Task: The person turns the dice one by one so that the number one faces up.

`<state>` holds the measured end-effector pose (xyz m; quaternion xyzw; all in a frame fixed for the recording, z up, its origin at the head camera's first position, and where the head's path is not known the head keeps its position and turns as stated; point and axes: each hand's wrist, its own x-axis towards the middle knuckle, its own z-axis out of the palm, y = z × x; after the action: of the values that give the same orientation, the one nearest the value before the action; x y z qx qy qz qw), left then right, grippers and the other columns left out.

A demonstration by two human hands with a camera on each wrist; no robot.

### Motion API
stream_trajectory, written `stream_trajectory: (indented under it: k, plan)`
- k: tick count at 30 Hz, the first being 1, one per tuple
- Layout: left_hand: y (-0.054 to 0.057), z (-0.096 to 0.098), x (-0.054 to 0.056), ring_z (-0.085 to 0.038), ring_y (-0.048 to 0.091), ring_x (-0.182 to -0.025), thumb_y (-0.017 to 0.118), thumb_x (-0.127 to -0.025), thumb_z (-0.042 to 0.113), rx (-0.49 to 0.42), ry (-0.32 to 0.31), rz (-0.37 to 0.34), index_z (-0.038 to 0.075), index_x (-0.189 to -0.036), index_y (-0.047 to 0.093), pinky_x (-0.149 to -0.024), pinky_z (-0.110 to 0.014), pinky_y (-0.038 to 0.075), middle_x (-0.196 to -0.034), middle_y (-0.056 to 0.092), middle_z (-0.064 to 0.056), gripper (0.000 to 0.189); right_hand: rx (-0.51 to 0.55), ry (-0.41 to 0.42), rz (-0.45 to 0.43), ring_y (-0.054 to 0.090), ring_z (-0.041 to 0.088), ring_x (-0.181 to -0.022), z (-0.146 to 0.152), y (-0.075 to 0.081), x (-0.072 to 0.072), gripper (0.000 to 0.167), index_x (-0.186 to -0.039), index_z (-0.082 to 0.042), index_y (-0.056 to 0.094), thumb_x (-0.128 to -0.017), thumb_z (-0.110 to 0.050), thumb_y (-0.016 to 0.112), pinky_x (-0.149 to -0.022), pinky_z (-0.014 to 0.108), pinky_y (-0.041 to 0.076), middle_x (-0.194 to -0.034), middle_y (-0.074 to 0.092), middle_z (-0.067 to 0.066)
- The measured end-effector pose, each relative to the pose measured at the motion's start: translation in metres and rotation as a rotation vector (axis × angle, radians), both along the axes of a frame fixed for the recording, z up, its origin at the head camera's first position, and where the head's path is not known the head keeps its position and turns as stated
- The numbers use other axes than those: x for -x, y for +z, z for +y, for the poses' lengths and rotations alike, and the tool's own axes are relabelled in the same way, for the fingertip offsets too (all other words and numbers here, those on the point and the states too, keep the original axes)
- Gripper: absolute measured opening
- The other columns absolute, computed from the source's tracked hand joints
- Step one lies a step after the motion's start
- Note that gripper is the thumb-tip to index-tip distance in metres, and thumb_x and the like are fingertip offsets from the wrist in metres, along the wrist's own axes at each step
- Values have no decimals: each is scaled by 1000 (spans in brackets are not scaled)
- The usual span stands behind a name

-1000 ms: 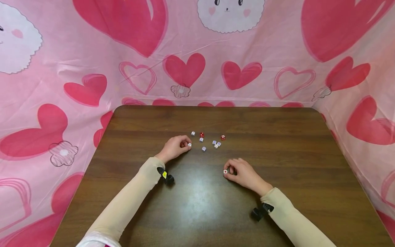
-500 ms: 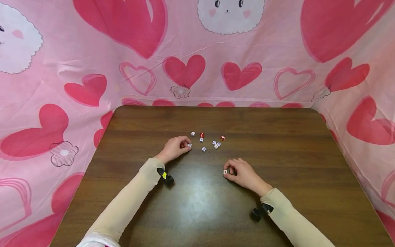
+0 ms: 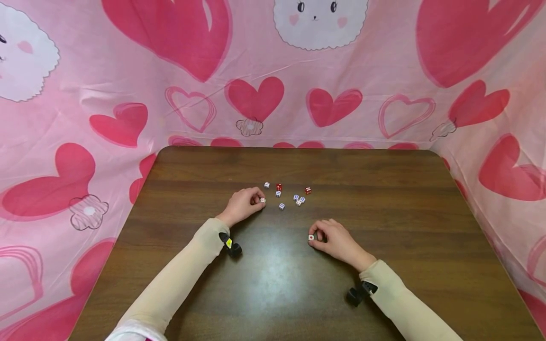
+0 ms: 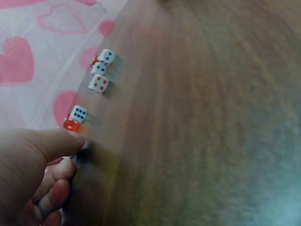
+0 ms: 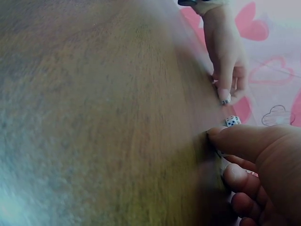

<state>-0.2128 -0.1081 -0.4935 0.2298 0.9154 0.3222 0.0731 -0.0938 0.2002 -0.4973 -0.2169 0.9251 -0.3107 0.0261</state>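
My left hand (image 3: 243, 206) pinches a small white die (image 3: 262, 200) between thumb and fingers, left of the loose dice. The right wrist view shows that die (image 5: 225, 100) at the left hand's fingertips. Nearer to me on the right, my right hand (image 3: 334, 239) pinches another white die (image 3: 311, 237), whose single red pip faces up. Thumb and fingers mostly hide the held die in each hand's own wrist view. Closest to the left hand lie a white die (image 3: 266, 185), a red die (image 3: 279, 187) and a white die (image 3: 278, 193).
Further right lie several more dice: a lone white one (image 3: 282, 206), a cluster of white ones (image 3: 299, 202) and a red one (image 3: 308, 190). The brown wooden table (image 3: 384, 189) ends at a pink heart-print cloth (image 3: 337, 61) at the back and sides.
The white die in my left hand has turned between the fingers, so a different face shows on top. The right hand stays put, and the loose dice have not moved.
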Motion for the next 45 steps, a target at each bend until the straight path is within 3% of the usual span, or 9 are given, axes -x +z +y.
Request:
stream_trajectory:
  k: [11,27,45]
  plan:
    - [-5,0,-1,-13,55,-76,73,-98,25,-4,16,37,16,-101,73,-80,-40,39,-80,62,6,9,-7,-7,-20,48,13,-84,0,1,0,20,-92,-24,65,-88,-22,84,-76,32,36,-75,48,-16]
    - [0,1,-5,-16,54,-80,79,-93,24,14,16,27,15,-104,71,-81,-40,36,-85,62,3,17,-9,-7,-10,50,13,-85,0,-1,0,20,-92,-24,64,-88,-22,84,-76,33,37,-75,48,-16]
    - [-6,-1,-7,-20,53,-87,78,-95,24,-17,30,15,14,-106,70,-84,-41,34,-89,62,0,17,-2,2,28,48,12,-82,0,-3,0,22,-92,-23,64,-86,-21,85,-75,32,37,-74,49,-16]
